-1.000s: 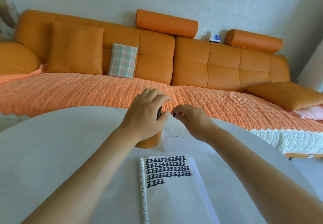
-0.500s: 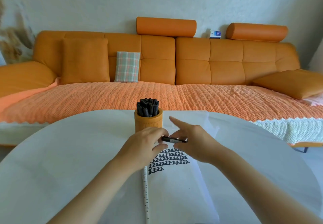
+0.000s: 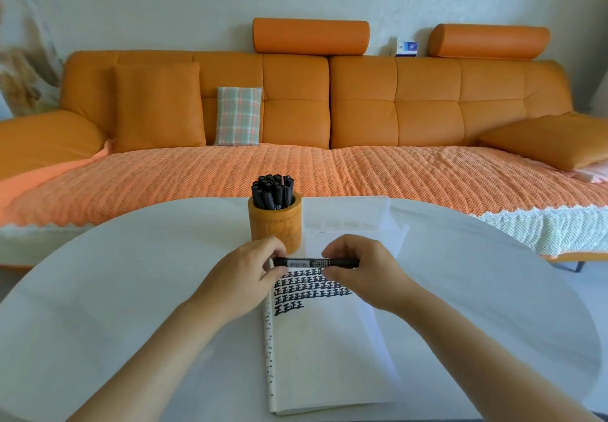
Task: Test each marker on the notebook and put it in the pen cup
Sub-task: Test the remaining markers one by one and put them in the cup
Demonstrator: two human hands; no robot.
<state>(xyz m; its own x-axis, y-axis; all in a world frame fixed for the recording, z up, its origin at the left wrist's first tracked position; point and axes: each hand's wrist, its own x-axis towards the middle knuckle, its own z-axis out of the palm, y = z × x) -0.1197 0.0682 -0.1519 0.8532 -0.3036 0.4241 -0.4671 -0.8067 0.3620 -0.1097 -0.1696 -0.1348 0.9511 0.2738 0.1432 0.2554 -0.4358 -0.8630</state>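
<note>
A smooth, round white table (image 3: 98,290) carries a notebook (image 3: 322,365) that lies open and flat nearest the viewer. Its paper is cream and matte, a strip of black dots runs down its left edge, and rows of thick, blocky black marks fill the top of the page; they do not read as words. Just above those rows a slim black marker (image 3: 309,262) is held level and sideways between both hands. The left hand (image 3: 240,277) curls its fingers and thumb round the marker's left end, and the right hand (image 3: 365,270) pinches the right end. The marker's pale label carries print too small to read. Just behind the left hand stands the pen cup (image 3: 275,227), a tan cylinder with a grainy, faintly patterned wall, packed with upright black markers (image 3: 271,191). Beside it lies a clear plastic sheet or case (image 3: 345,216). Beyond the table, a ribbed orange throw (image 3: 362,175) covers the seat of a smooth, tufted orange sofa (image 3: 427,102). The sofa holds a plaid cushion (image 3: 239,115), two cylindrical headrests (image 3: 311,36), and a small blue-and-white box (image 3: 407,48) whose writing is unreadable.
</note>
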